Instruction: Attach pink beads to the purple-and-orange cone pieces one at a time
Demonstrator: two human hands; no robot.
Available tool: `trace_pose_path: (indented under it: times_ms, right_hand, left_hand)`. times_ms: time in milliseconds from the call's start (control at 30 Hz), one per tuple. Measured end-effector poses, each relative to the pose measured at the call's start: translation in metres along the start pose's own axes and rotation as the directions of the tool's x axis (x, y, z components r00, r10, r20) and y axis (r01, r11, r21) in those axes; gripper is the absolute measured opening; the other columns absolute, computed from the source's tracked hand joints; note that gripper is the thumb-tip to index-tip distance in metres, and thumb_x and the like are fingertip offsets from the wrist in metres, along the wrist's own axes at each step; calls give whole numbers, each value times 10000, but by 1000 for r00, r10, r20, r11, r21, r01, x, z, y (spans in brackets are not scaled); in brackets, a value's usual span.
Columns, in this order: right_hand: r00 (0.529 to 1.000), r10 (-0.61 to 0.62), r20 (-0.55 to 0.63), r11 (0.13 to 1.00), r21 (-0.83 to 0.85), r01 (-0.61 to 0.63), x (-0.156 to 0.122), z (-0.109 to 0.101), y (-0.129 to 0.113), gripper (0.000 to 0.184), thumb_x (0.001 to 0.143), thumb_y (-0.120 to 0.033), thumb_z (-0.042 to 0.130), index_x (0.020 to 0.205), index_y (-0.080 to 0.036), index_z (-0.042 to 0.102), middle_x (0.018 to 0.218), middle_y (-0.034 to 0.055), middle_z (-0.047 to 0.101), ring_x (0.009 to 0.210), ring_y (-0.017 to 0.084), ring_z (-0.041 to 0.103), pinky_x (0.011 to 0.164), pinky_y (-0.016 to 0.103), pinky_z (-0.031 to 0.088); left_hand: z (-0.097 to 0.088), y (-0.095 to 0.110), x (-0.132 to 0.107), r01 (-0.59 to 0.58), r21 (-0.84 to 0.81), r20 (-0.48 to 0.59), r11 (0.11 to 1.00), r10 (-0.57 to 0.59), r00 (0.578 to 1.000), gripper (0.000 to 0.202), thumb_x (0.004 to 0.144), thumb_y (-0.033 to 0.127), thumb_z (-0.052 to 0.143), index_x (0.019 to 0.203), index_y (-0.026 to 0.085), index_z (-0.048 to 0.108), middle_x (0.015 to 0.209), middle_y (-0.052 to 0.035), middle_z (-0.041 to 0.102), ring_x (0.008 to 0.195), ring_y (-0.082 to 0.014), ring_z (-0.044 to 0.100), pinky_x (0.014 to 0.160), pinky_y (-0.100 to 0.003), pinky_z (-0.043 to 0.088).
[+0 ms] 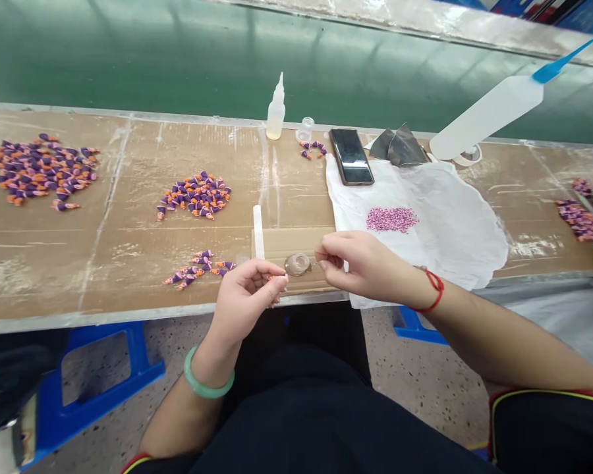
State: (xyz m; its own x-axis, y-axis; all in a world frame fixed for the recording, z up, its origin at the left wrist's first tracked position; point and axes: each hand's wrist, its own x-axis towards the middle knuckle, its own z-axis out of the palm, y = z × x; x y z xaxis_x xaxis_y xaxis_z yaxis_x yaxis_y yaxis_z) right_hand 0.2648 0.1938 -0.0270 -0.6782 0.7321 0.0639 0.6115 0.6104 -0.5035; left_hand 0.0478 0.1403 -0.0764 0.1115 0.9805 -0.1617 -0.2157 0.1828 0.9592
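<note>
While both hands work over the near edge of the cardboard-covered bench (128,263), the left hand (242,299) is closed, thumb and forefinger pinching a small piece (273,278) of which only an orange tip shows. The right hand (360,266) is likewise closed, its fingertips pinched on a thin item (318,264) too small to identify. Between the hands sits a small clear dish (297,264), near a white stick (258,232). A loose row of purple-and-orange pieces (197,268) lies left of the left hand. Farther back are a larger pile (195,195), a glue bottle (276,112), a phone (350,157) and pink beads (392,219) on a white sheet (454,230).
</note>
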Motion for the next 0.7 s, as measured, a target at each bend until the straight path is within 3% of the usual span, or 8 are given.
trace_pose_path:
  times_ms: [167, 333, 500, 700]
  right_hand:
    - [983, 19, 185, 982, -190, 17, 21, -1, 2, 117, 801, -165, 471, 698, -206, 431, 618, -12, 469, 557, 120, 354, 553, 255, 251]
    - [953, 87, 292, 938, -347, 20, 31, -1, -6, 163, 814, -160, 490, 668, -201, 433, 603, -11, 448, 542, 119, 296, 543, 265, 210]
    - [940, 114, 322, 908, -417, 32, 34, 0, -8, 179, 807, -144, 503, 656, -201, 425, 600, -3, 458, 547, 124, 280, 539, 269, 191]
    - [967, 38, 252, 939, -340, 52, 32, -3, -6, 190, 796, -170, 511, 646, -215, 403, 582, -7, 429, 538, 128, 287, 524, 277, 192]
  left_hand:
    - [0, -3, 1, 27, -8, 10, 1000, -27, 1000, 94, 720, 210, 782, 730, 155, 707, 564, 11, 654, 460, -81, 564, 451, -173, 477]
    - [0, -4, 1, 42, -28, 13, 999, -42, 999, 106, 702, 212, 788, 719, 152, 703, 566, 9, 656, 454, -84, 567, 448, -182, 485]
    - [0, -4, 1, 52, -33, 23, 998, -51, 998, 125, 702, 232, 794, 714, 150, 700, 550, 16, 641, 447, -81, 559, 449, -183, 487]
    - [0, -4, 0, 60, -67, 9, 996, -60, 998, 157, 689, 251, 830, 712, 154, 709, 555, 8, 661, 457, -95, 587, 462, -200, 521]
